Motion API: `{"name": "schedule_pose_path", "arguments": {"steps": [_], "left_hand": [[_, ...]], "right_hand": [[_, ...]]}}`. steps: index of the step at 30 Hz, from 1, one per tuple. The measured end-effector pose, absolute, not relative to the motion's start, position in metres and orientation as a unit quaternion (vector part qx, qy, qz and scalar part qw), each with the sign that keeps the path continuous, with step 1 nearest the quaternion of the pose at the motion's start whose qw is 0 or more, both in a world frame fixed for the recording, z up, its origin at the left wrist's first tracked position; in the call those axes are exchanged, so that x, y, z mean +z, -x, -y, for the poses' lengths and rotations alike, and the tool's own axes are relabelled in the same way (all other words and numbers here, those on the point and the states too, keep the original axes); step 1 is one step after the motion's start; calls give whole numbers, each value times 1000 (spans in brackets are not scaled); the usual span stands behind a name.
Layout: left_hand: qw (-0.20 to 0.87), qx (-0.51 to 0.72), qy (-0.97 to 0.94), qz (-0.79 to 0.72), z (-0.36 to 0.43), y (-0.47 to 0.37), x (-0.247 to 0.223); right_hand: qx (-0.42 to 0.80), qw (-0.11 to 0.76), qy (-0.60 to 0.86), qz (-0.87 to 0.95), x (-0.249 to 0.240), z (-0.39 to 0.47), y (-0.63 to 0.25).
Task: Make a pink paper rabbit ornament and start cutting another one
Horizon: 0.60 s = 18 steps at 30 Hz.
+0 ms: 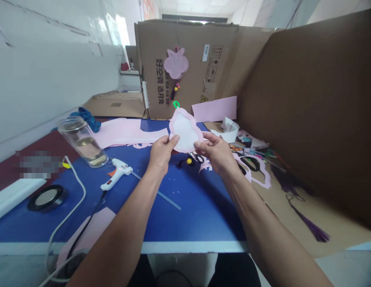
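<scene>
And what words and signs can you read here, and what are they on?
"好空调 选月兔", sideways on the cardboard panel.
Smaller line beside it: too small.
White sticker there: too small.
Black signs there: too small to make out.
Yellow warning triangle there: its inner mark is unclear.
Red lettering, top of the picture: unreadable.

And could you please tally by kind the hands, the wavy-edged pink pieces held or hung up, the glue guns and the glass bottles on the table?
Hands: 2 (left hand, right hand)
Wavy-edged pink pieces: 2 (held piece, hung piece)
Glue guns: 1 (white glue gun)
Glass bottles: 1 (lidded bottle)
Total: 6
</scene>
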<state>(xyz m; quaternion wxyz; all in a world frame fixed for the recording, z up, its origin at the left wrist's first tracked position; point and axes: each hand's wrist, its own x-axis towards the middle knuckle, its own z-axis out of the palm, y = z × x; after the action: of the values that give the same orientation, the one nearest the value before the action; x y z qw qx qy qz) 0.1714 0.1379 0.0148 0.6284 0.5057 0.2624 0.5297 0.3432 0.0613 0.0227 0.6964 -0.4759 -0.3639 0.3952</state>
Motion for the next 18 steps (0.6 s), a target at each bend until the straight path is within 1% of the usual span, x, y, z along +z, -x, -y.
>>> {"name": "schedule_pose_path", "arguments": {"steps": [10, 14, 18], "left_hand": [[598, 596, -476, -247, -150, -171, 9], [564, 602, -488, -286, -150, -170, 10], [542, 599, -503, -306, -147, -171, 10]], "right_hand": [[416, 666, 497, 369, 23, -60, -342], [424, 668, 488, 369, 24, -60, -341], [407, 690, 473, 366, 25, -61, -339]]}}
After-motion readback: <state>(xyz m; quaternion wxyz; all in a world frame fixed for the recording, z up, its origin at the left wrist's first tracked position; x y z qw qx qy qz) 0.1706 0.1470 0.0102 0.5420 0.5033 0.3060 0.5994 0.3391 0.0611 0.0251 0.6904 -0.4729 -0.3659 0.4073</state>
